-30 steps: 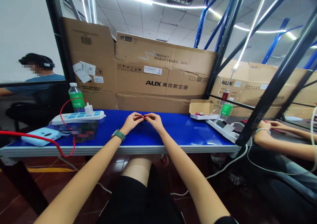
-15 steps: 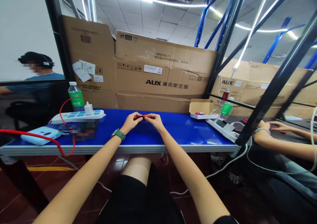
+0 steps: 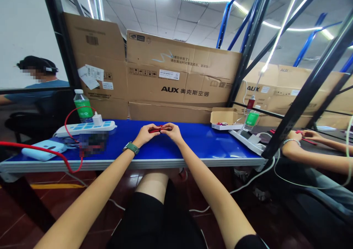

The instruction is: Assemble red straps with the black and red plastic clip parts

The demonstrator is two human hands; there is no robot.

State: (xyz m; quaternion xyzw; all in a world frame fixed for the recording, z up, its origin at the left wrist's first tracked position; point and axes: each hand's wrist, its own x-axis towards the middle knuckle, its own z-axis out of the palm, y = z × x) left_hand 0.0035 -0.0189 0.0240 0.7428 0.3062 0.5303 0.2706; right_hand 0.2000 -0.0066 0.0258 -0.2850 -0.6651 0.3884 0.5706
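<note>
Centrally, the head view is showing the person's left hand (image 3: 146, 134) and right hand (image 3: 172, 132) meeting over a blue table (image 3: 198, 142). Both hands are closed, pinching one small red object (image 3: 156, 130) between their fingertips; its exact kind is too small to tell. A green-strapped wristwatch (image 3: 131, 148) is sitting on the left wrist. Left of the hands, a white power strip with blue switches (image 3: 85, 128) is lying near a green-labelled plastic bottle (image 3: 79, 106), a pale blue rounded device (image 3: 44, 148) and a red cable (image 3: 66, 124), while a pixelated patch (image 3: 93, 144) is hiding whatever lies there. To the right, one open cardboard box (image 3: 222, 117) is holding small items, near a second white power strip (image 3: 245, 140) and a second green-labelled bottle (image 3: 251, 119). Behind the table, a large brown cardboard carton (image 3: 179, 80) is reading "AUX 奥克斯空调", and another brown carton (image 3: 275, 89) is reading "AUX". At far right, a co-worker's hand (image 3: 310, 134) is resting on red items on a dark neighbouring table (image 3: 331, 139).
</note>
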